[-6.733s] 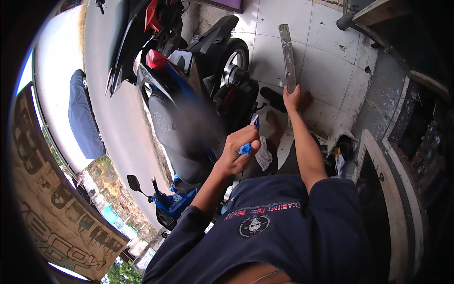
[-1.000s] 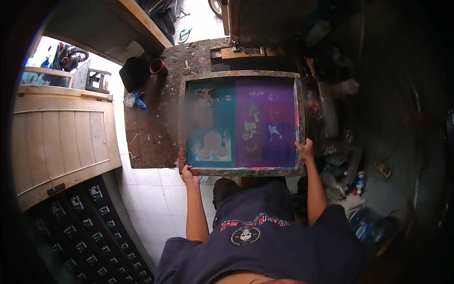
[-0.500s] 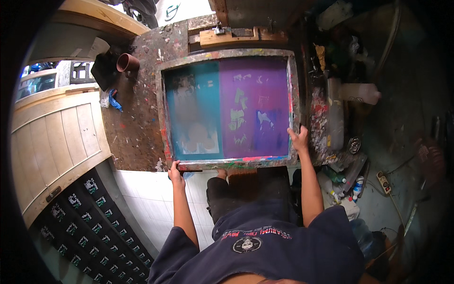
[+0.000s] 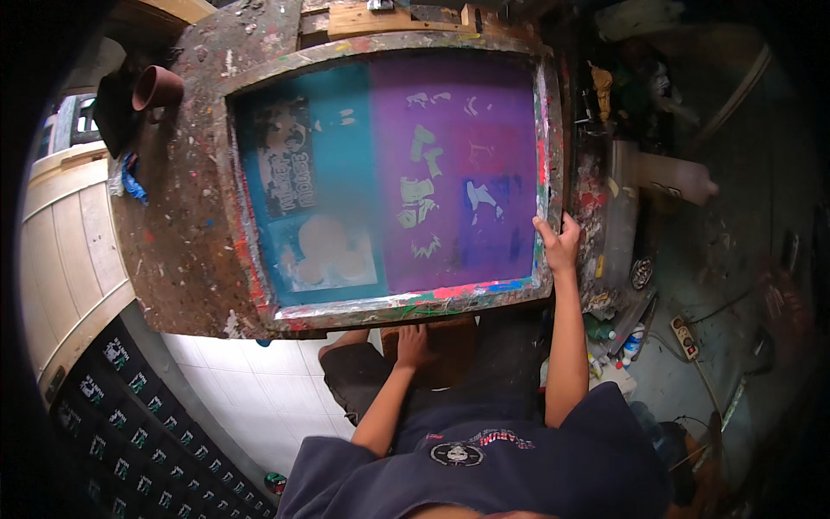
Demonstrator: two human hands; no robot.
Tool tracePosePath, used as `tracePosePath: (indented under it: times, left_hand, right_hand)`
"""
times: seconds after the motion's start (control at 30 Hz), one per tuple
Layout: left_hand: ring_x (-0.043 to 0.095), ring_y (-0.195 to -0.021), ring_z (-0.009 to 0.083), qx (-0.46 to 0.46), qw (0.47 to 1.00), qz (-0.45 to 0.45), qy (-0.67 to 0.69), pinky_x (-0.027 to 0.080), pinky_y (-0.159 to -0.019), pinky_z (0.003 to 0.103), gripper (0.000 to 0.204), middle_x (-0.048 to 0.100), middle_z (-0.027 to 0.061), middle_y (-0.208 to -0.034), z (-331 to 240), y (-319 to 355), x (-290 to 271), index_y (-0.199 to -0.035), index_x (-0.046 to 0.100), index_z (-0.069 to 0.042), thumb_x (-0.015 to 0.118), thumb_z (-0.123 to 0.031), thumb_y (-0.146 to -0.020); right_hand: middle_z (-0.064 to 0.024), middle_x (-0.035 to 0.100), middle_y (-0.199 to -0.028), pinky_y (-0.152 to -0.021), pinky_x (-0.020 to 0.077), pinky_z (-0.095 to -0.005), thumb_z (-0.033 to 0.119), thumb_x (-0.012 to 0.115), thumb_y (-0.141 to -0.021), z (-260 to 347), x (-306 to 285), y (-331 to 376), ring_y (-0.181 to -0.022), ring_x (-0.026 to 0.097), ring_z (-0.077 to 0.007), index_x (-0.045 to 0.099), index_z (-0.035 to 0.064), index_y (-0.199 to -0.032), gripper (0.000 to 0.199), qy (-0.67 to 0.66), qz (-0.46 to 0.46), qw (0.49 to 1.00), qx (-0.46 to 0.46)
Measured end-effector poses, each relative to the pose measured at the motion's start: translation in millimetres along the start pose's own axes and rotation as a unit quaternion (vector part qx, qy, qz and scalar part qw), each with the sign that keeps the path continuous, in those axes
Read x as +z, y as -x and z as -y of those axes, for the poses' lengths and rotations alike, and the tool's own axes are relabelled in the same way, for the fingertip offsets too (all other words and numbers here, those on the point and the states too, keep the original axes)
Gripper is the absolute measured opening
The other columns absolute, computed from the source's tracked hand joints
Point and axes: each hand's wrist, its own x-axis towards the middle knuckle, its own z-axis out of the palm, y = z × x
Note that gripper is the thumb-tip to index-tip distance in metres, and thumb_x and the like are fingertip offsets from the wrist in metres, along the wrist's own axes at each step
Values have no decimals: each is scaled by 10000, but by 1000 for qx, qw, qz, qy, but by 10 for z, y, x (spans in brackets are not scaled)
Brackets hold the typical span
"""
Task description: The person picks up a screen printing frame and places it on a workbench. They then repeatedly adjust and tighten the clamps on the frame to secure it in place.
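A large screen printing frame (image 4: 415,304) with a wooden rim smeared with paint lies on the worktable in front of me. Its mesh is teal on the left and purple on the right, with pale stencil shapes in both halves. My right hand (image 4: 560,242) grips the frame's right rail near the lower corner, thumb on top. Below the near rail, my left hand (image 4: 412,348) is off the frame's corner, its fingers stretched forward beside a brown surface (image 4: 450,346). The near rail borders its fingertips, so their very ends are hard to see.
On the stained table (image 4: 186,225) stand a brown cup (image 4: 158,88) and a scrap of blue plastic (image 4: 133,178). A wooden bar (image 4: 363,19) lies behind the frame. Bottles (image 4: 633,343) and a power strip (image 4: 683,337) are at right. Printed black sheets (image 4: 130,424) stand lower left.
My left hand has let go of the frame's near left corner and moved right, below the near rail. My right hand keeps its grip. The view has come closer to the frame.
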Motion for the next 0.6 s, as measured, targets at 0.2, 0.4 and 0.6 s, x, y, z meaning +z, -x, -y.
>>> tracePosePath:
  times: [0.2, 0.4, 0.6]
  left_hand:
    - [432, -1270, 403, 47, 997, -3, -68, 334, -1068, 535, 839, 487, 224, -1327, 227, -770, 459, -1334, 466, -3, 730, -493, -708]
    - [441, -1262, 407, 12, 996, 3, -92, 334, -1065, 538, 810, 499, 225, -1316, 411, -1005, -43, -1327, 475, -6, 714, -488, -723]
    - [450, -1255, 411, 0, 994, -3, -111, 335, -1062, 541, 782, 511, 226, -1305, 547, -1057, -415, -1320, 484, -8, 698, -484, -738]
  right_hand:
    - [-36, 674, -808, -682, 469, -275, 134, 727, -808, 30, 13, 12, -732, 596, -89, 657, -17, -888, 184, -14, 10, 1000, 12]
    - [-37, 679, -808, -682, 467, -277, 148, 737, -804, 10, 57, 21, -733, 592, -97, 663, -16, -884, 197, -12, -13, 1000, -17]
    - [-54, 680, -795, -674, 468, -293, 179, 752, -786, -81, 69, 18, -728, 594, -114, 662, -20, -856, 229, -35, -22, 999, -34]
